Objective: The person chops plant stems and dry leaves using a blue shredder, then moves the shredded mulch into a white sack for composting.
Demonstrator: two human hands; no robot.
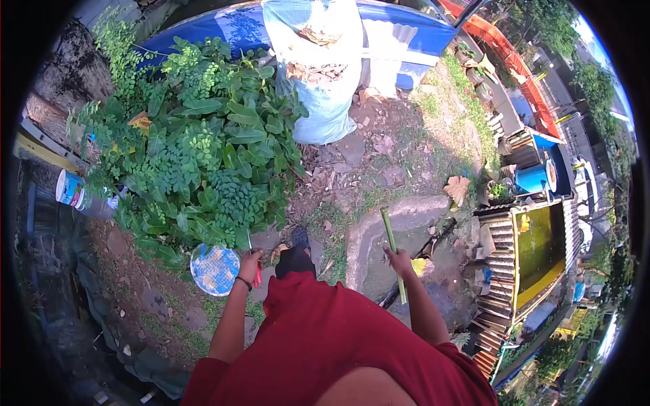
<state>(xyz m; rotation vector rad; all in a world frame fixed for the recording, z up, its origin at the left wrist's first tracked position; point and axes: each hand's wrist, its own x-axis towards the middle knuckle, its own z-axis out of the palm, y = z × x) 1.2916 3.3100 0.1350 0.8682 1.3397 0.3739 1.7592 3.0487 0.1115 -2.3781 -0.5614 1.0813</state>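
Red handles show in my left hand [252, 262], which is closed round a tool [257, 276] whose thin blade points up toward the leafy green plants [223, 149]. A round blue and white lid or container [214, 270] lies just left of that hand. My right hand [399, 260] is closed on a long green stalk [391, 233], which slants from above the hand to below it. Beneath the stalk lies a shallow basin with a stone rim [359, 237]. One dark shoe [300, 237] shows between my hands.
A white sack [323, 88] with dry leaves stands at the front against a blue tarp [223, 30]. At the right is a pond of greenish water [540, 254] with a corrugated edge [496, 271]. A bucket [70, 188] stands far left.
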